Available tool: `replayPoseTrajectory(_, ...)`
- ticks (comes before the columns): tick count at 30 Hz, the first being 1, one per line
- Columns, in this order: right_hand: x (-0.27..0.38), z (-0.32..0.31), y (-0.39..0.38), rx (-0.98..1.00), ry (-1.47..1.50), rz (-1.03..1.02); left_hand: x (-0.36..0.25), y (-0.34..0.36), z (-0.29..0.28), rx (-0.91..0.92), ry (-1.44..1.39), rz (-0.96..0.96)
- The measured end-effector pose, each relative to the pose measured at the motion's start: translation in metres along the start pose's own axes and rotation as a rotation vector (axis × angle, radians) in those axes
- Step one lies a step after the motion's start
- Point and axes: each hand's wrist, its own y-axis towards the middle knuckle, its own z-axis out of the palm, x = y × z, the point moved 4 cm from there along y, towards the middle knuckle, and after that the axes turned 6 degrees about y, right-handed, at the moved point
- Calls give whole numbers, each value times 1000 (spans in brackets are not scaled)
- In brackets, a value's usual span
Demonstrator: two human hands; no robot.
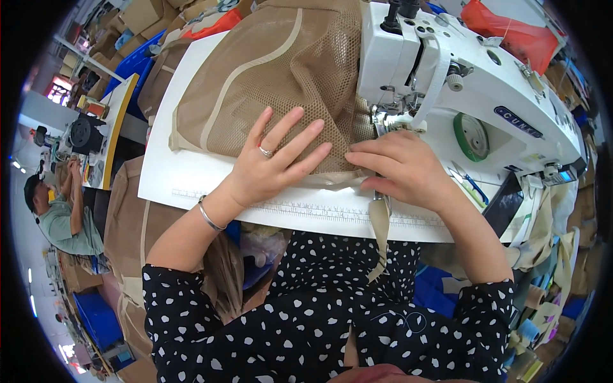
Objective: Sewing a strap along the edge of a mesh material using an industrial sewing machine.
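A large piece of brown mesh fabric [265, 80] with pale binding strips lies over the white machine table [191, 83]. My left hand [274, 156] rests on its near part, fingers spread flat, gripping nothing. Close in front of the metal folder attachment [386, 121] at the needle area, my right hand [405, 166] touches the edge of the mesh. Its fingers are stretched out and the thumb stands apart from them. Below that hand a beige strip of tape [380, 230] hangs over the table's front edge. The white sewing machine [460, 70] stands to the right; the needle tip is hard to make out.
A green-rimmed round disc [471, 137] sits under the machine arm. A blue pen-like tool [474, 189] and a dark flat device [504, 204] lie at the right. More brown fabric [128, 223] hangs at the left. A co-worker [64, 217] sits farther left at another table.
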Motion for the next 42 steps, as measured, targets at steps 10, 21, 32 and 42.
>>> replayPoseTrajectory(10, 1, 20, 15, -16, 58, 122, 0, 50, -17, 192, -227, -114)
replayPoseTrajectory(21, -2, 24, 7, -230, 52, 128, -29, 42, 17, 225, -386, -258)
replayPoseTrajectory(32, 5, 16, -5, -115, -66, 198, -25, 63, 13, 48, 54, 62)
replayPoseTrajectory(42, 2, 2, -8, 201, 374, 305, -45, 46, 35, 255, -524, -77)
